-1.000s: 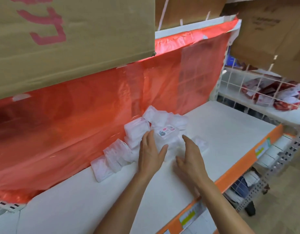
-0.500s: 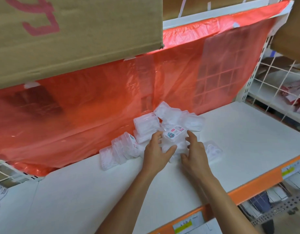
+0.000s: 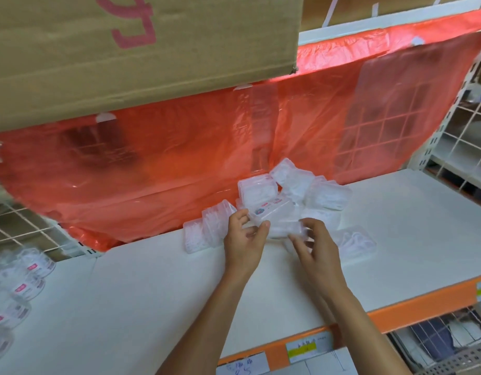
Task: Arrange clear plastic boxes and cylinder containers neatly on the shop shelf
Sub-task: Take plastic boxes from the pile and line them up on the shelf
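**Left hand** (image 3: 244, 236): extended forward over the shelf (image 3: 152, 307), forearm entering from the lower edge. The thumb and curled fingers are clamped on the left end of the labelled box (image 3: 273, 212).

**Right hand** (image 3: 315, 247): extended alongside, palm turned inward. The fingers are bent and spread around the right end of the same box. The clear plastic is blurred there, so it cannot be told whether a second box is taken with it.

**Labelled box**: one, clear, with a red-and-blue sticker on top. It is held between both hands at the front of the pile.

**Clear boxes** (image 3: 326, 197): about eight more, heaped at the back of the shelf against the red plastic sheet (image 3: 166, 171). Two are stood on edge just left of the left hand and one is laid flat just right of the right hand. The count is uncertain where they overlap.

**Cylinder containers** (image 3: 35, 263): four made out, pink-labelled and blurred, in a row at the far left of the shelf, well apart from the pile.

**Cardboard carton** (image 3: 125, 50): one, overhead, marked in red.

**Price tags** (image 3: 301, 347): two seen on the orange front edge.
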